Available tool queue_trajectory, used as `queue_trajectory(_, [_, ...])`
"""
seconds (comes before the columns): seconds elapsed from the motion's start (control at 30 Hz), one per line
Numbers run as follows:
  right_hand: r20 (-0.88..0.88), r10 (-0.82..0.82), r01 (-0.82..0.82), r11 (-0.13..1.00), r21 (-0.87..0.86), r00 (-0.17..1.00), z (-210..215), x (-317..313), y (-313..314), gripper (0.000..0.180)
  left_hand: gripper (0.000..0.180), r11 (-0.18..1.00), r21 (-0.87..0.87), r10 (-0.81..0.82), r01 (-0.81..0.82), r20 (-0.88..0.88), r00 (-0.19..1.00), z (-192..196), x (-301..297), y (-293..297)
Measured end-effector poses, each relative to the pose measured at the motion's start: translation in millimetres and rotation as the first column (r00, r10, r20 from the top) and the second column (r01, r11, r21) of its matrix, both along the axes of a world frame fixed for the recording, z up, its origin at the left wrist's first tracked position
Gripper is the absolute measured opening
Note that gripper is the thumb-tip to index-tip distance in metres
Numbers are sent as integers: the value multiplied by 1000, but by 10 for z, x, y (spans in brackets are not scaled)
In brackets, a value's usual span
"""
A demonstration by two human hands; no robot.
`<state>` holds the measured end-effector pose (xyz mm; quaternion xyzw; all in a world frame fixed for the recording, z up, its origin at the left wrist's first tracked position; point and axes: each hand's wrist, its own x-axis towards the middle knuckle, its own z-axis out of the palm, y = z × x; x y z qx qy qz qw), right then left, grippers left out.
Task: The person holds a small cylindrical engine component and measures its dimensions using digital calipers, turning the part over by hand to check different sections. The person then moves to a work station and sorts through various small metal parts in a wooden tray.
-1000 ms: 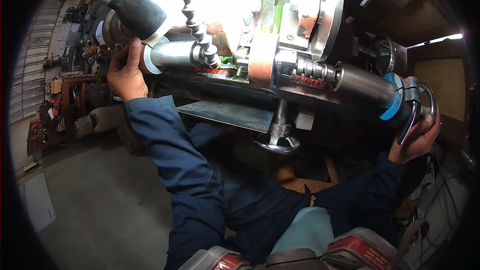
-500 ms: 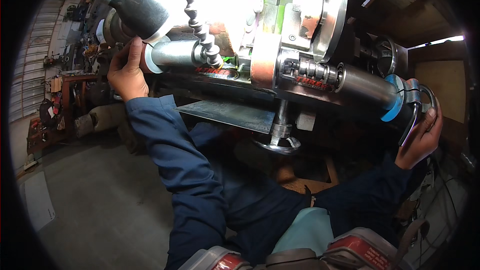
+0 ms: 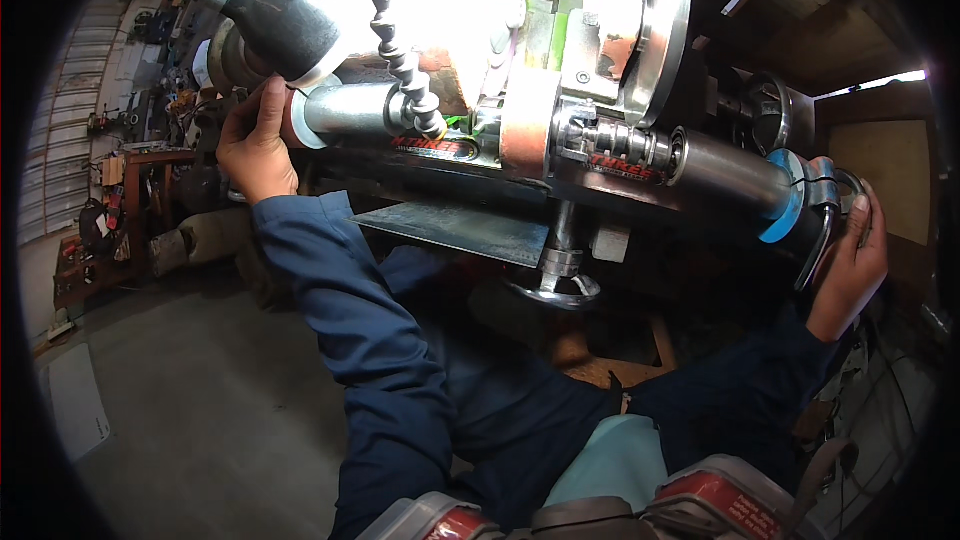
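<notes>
My left hand [image 3: 258, 145] is wrapped round the brownish end collar of a steel cylinder [image 3: 352, 108] on the left of a grinding machine. Its thumb points up and lies along the collar, while the other fingers are mostly hidden behind. At the far right, my right hand [image 3: 852, 260] holds a bent metal rod handle [image 3: 822, 240], its thumb and fingers round the curved part. That handle is clamped next to a blue collar [image 3: 784, 196] on a long steel tube [image 3: 733, 172]. Between the two hands sits a ribbed metal spindle [image 3: 630, 140].
A dark lamp head [image 3: 285, 10] and a jointed coolant hose [image 3: 398, 50] hang over the left side. A steel disc wheel [image 3: 668, 35] stands behind the spindle. Below are a flat metal plate [image 3: 455, 230] and a spoked handwheel [image 3: 556, 290].
My right hand has moved slightly up and to the right, its wrist turning with the handle. The left hand stays round the collar.
</notes>
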<state>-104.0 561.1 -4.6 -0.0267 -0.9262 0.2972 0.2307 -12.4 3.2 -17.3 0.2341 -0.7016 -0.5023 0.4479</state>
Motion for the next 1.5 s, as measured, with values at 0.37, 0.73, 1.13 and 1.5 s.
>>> queue_trajectory(0.37, [186,-15,-1,996,88,982,164,-137,69,40,30,1000,-5,7,-7,23,1000,7,-20,4])
queue_trajectory(0.73, [417,9,-86,983,164,909,362,-349,10,42,31,1000,-23,4,-3,47,999,19,19,22])
queue_trajectory(1.13, [618,143,-314,933,177,773,312,-842,255,41,32,1000,2,10,-10,52,999,19,15,-6])
queue_trajectory(1.5, [878,150,-709,658,254,454,201,-1348,263,37,32,993,28,-118,116,97,988,78,-2,3])
